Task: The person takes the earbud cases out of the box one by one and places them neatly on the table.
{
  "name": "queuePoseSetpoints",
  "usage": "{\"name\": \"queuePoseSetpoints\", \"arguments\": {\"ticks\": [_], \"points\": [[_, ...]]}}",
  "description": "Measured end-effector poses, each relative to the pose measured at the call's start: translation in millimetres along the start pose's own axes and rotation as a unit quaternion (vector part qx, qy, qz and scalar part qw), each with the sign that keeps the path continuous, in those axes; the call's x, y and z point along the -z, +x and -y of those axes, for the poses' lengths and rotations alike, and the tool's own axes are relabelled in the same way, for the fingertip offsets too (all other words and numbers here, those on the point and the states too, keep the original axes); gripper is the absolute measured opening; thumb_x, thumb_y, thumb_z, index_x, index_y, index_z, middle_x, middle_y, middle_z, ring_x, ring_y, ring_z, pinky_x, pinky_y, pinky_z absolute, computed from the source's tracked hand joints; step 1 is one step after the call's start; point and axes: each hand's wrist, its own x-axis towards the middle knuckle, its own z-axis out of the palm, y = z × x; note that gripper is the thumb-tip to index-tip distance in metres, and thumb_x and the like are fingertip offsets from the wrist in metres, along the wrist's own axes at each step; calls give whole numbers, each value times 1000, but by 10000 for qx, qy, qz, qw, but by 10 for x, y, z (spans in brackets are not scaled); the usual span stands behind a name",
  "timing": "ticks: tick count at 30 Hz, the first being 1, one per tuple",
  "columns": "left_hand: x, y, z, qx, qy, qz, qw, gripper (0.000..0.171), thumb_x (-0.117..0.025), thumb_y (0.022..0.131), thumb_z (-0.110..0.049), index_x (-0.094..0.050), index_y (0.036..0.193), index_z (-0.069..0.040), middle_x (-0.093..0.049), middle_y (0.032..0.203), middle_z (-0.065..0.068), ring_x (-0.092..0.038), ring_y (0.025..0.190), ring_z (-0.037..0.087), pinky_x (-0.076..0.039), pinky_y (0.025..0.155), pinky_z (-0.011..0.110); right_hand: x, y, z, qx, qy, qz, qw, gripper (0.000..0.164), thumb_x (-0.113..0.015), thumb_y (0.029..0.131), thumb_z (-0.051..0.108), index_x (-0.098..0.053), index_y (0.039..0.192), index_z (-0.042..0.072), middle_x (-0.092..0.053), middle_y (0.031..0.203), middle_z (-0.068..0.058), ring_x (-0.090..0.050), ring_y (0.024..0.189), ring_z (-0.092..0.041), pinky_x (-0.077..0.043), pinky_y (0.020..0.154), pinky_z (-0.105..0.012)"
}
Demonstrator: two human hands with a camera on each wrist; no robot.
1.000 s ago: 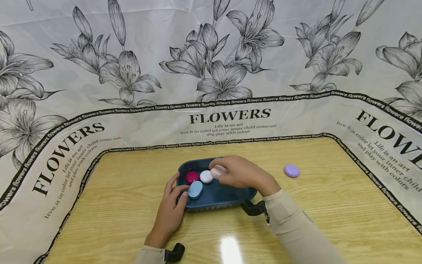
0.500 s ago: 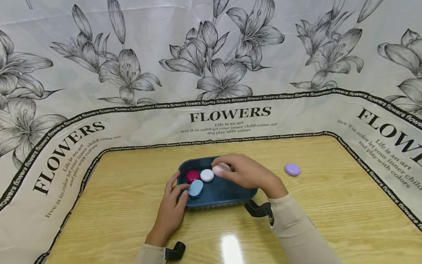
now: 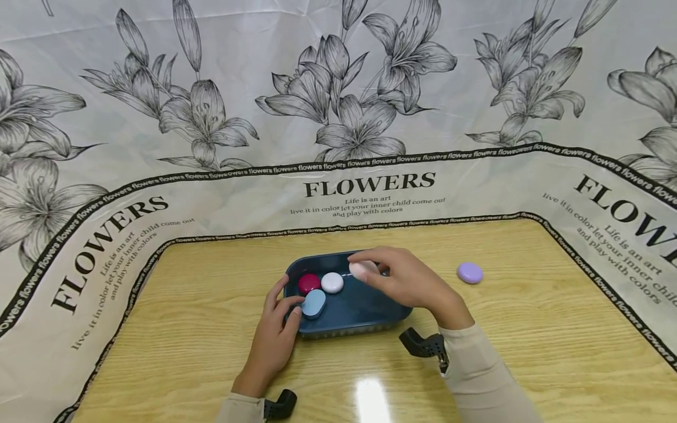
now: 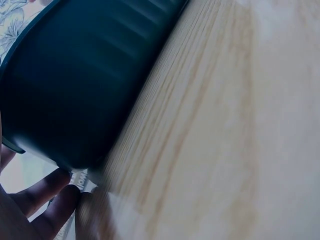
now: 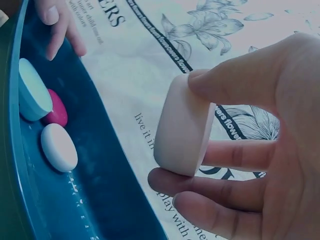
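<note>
My right hand [image 3: 415,282] pinches a pale pinkish-white oval bar of soap [image 5: 181,125] between thumb and fingers. It holds the bar over the right half of a dark blue rectangular tray [image 3: 354,311]. Inside the tray's left half lie a magenta soap [image 3: 309,283], a round white soap [image 3: 332,283] and a light blue oval soap [image 3: 314,304]. My left hand [image 3: 274,335] grips the tray's left end, with fingertips over the rim close to the blue soap. In the left wrist view, fingers [image 4: 57,207] show beyond the tray's outer wall [image 4: 85,85].
A purple oval soap [image 3: 469,272] lies on the wooden table [image 3: 201,305], to the right of the tray. A white cloth [image 3: 233,205] printed with flowers and lettering stands around the table's back and sides. Black camera mounts [image 3: 423,343] sit at both wrists.
My right hand has moved slightly to the right with the pale soap, away from the white one, and the bar has turned in its fingers. The left hand and tray have stayed put.
</note>
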Motion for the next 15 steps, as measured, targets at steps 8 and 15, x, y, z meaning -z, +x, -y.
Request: {"name": "queuePoseSetpoints", "arguments": {"ticks": [8,15], "points": [[27,-8,1,19,-83,19,10000,23,-52,105,-19,-69,121,-13,-27,162,-3,-33,145,28,-42,101,55,18,-6,-15,83,1,-227,9997,35,-63,100,35,-66,133,25,-63,132,5,-61,108,-16,-52,87,-45],[19,-5,-14,13,-107,27,9999,23,-53,105,-20,-69,120,-13,-27,162,-3,-33,145,26,-41,101,55,100,-72,-47,-47,-349,-503,9981,38,-65,99,31,-63,137,26,-63,132,2,-64,86,-14,-51,73,-37]]}}
